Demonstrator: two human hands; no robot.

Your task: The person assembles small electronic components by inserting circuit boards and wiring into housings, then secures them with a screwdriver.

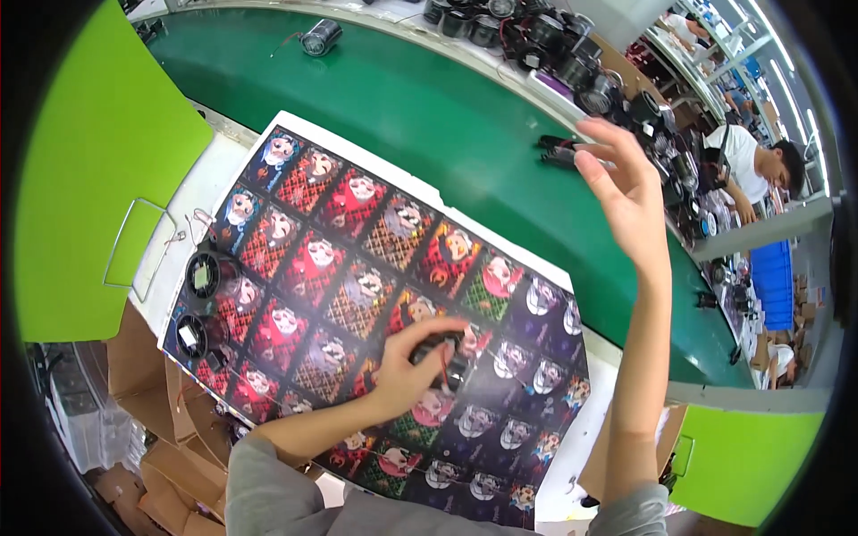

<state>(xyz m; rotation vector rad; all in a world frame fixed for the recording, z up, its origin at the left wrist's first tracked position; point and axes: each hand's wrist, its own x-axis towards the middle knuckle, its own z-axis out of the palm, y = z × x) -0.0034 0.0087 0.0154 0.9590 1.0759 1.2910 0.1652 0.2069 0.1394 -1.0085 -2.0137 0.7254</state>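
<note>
My left hand [409, 371] curls its thumb and fingers around a dark round part [451, 368] with a red wire, low over a printed sheet [357, 295] of cartoon pictures. The fingers partly cover this part, so its exact kind is unclear. My right hand [630, 192] is raised over the green conveyor belt [483, 174], thumb and fingers apart. Just left of its fingertips is a small black object [556, 154]; I cannot tell whether it touches the hand. Two dark cylindrical parts, one with a pale green label [203, 273] and one with a white label [188, 337], stand at the sheet's left edge.
Another dark cylinder [322, 37] with a wire lies on the belt's far left. Many black parts [536, 36] crowd the far side. Bright green panels [98, 179] flank me, with cardboard boxes [165, 393] below left. A co-worker [751, 170] sits at far right.
</note>
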